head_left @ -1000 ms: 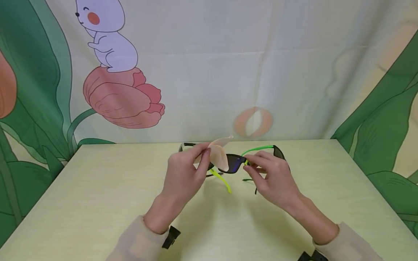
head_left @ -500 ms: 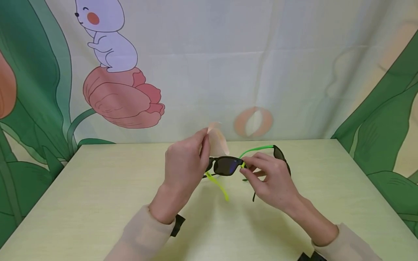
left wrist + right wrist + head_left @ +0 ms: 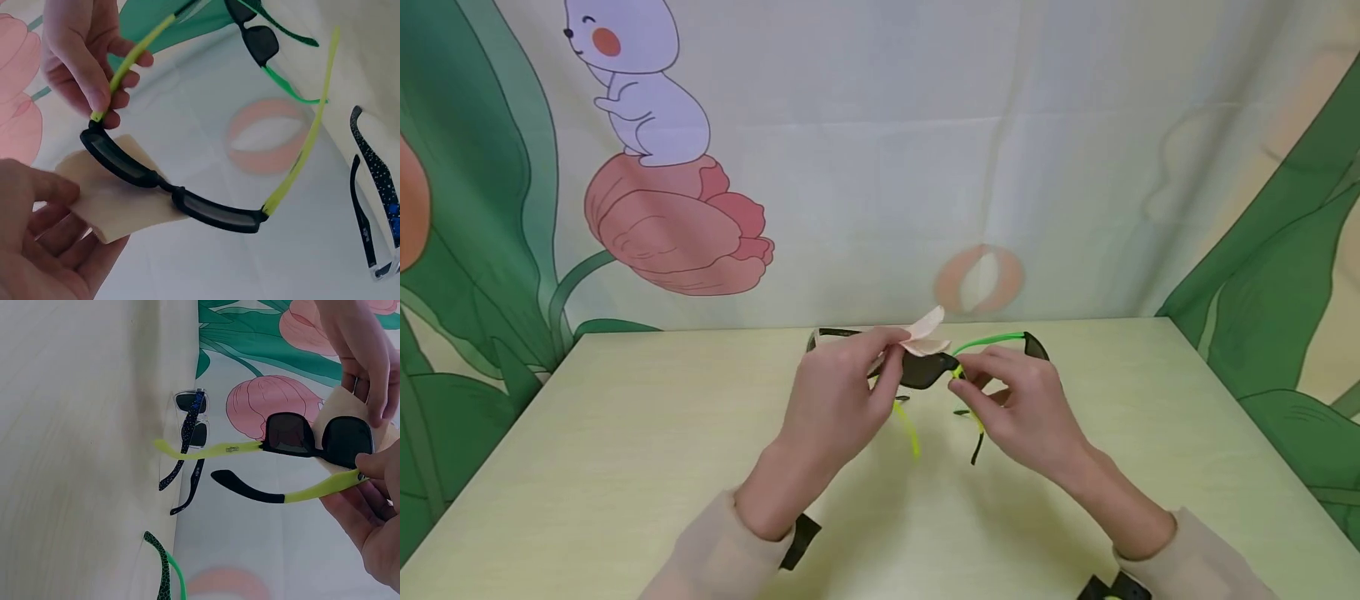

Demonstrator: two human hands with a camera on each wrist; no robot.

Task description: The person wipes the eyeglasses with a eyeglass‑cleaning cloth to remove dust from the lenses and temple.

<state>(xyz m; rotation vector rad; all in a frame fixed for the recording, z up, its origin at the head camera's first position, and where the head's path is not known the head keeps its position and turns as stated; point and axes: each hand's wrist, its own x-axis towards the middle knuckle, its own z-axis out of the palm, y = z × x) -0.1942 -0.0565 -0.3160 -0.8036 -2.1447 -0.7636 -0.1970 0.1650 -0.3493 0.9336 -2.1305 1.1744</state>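
Note:
Black-framed sunglasses (image 3: 921,372) with yellow temples are held up over the table, lenses dark. My right hand (image 3: 1030,408) pinches them at one hinge, thumb on the yellow temple (image 3: 325,485) in the right wrist view. Between the thumb and fingers of my left hand (image 3: 838,392) is a beige cloth (image 3: 927,343), its loose corners sticking up past the frame. In the left wrist view the cloth (image 3: 119,206) lies against the front side of the lens nearest my right hand. Seen from the right wrist, part of the cloth is hidden behind that lens.
Two more pairs lie toward the table's (image 3: 647,433) back edge. Green-armed sunglasses (image 3: 1036,345) are on the right, and a clear-framed pair with speckled temples (image 3: 189,434) is on the left, partly behind my left hand. A printed curtain (image 3: 865,183) hangs behind the table.
My left hand first rose with the cloth, off the lens, then came down and right to the frame again. The sunglasses tilted slightly in my right hand, which stayed nearly in place.

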